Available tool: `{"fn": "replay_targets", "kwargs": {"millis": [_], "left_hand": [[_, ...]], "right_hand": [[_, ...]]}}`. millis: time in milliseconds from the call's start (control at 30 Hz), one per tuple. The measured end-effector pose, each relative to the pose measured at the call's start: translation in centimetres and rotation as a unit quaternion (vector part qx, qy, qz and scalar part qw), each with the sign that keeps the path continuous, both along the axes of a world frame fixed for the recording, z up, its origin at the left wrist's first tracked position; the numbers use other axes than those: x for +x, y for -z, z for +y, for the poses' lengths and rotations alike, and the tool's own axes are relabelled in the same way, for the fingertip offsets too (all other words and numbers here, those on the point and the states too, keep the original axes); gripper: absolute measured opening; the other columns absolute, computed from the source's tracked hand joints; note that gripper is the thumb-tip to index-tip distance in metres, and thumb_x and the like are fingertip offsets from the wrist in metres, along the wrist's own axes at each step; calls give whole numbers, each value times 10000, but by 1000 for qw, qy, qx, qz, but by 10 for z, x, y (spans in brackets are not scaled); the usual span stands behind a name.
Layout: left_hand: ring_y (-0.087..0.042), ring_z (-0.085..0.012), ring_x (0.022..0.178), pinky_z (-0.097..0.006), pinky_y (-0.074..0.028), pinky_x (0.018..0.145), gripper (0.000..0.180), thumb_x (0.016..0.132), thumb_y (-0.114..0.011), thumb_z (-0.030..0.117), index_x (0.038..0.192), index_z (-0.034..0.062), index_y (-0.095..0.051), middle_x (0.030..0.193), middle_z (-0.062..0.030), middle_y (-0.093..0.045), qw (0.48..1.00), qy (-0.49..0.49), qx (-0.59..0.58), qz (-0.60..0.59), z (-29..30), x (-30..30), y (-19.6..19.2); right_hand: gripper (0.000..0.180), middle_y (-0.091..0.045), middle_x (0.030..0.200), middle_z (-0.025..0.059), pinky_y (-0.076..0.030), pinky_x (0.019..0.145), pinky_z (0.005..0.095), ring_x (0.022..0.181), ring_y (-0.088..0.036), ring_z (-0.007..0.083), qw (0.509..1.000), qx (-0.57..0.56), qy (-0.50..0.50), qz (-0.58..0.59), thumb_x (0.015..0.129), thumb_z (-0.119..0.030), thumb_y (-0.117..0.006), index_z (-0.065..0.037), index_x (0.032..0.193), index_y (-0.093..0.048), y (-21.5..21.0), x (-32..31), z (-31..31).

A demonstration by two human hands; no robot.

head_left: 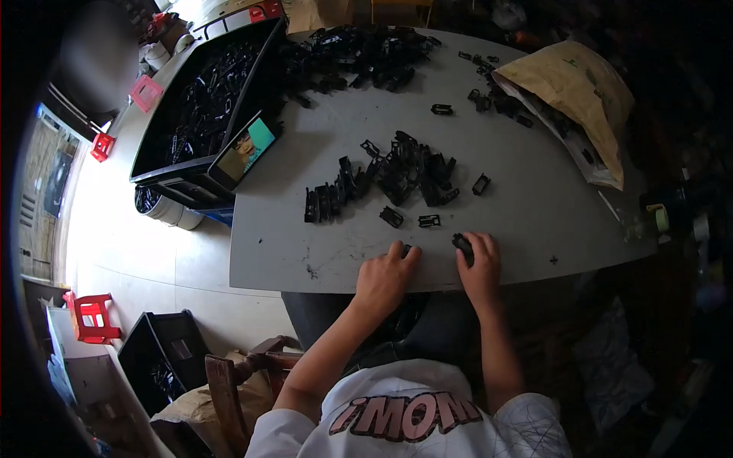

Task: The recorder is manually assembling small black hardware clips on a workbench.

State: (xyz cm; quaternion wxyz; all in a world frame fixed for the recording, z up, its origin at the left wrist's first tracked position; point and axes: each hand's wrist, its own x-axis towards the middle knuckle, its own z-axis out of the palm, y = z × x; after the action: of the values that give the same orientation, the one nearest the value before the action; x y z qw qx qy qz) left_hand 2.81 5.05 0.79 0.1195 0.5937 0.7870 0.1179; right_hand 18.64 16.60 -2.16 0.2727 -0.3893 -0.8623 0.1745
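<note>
Near the front edge of the grey table, my left hand (384,273) is closed with fingertips round a small black plastic part (407,249), mostly hidden by the fingers. To its right, my right hand (480,263) grips another black plastic part (463,244) between thumb and fingers. Just beyond my hands lie two loose black parts, one a small open frame (429,220) and one tilted piece (392,217). Behind them spreads a pile of black plastic parts (412,168), with a row of similar pieces (324,203) at its left. A single part (480,184) lies right of the pile.
A large black crate (145,172) full of black parts stands at the left, a phone (243,153) leaning on its corner. A bigger heap (351,53) covers the table's far side. A brown paper sack (576,80) lies open at the right. Red stools (95,317) stand on the floor.
</note>
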Motion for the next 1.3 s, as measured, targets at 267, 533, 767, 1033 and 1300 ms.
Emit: {"fn": "replay_targets", "kwargs": {"millis": [267,533,767,1033,1300], "left_hand": [[-622,-321,765,-402,-501,628,337,771,-585,54,1098,104,-516,1065,-97,-556,978,8,131,-160,-15,-25,-6],[-578,-304,952,-337,-467,788,271,728,-638,-17,986,43,-580,999,-107,-600,929,-135,207,-277,-57,-51,2],[-595,-280,807,-355,-476,682,197,746,-649,35,930,67,-587,910,-92,-589,928,-214,261,-157,-40,-78,11],[-604,-309,765,-436,-472,585,198,795,-622,204,959,126,-544,1010,-57,-510,965,-240,91,57,-3,-93,7],[-613,-309,725,-423,-484,597,139,791,-592,158,922,122,-557,1007,-52,-563,963,-229,126,58,-28,-70,16]], "right_hand": [[291,-538,1018,121,-464,785,401,956,-538,300,995,-51,-83,38,746,-39,-678,-27,1024,-595,-11,-4,-6],[318,-551,1019,73,-439,810,376,937,-527,263,966,-16,-259,15,715,-28,-687,-39,1025,-618,-27,-41,-17],[352,-556,986,102,-465,765,376,895,-546,279,966,11,-258,5,661,-2,-702,-10,1003,-618,-14,-48,-24],[329,-547,971,109,-477,736,372,880,-552,281,981,53,-185,-5,701,-6,-688,4,1021,-613,-7,-42,-32],[332,-543,970,112,-477,737,374,891,-551,294,985,69,-156,-24,698,-13,-686,7,1019,-603,-5,-35,-38]]}}
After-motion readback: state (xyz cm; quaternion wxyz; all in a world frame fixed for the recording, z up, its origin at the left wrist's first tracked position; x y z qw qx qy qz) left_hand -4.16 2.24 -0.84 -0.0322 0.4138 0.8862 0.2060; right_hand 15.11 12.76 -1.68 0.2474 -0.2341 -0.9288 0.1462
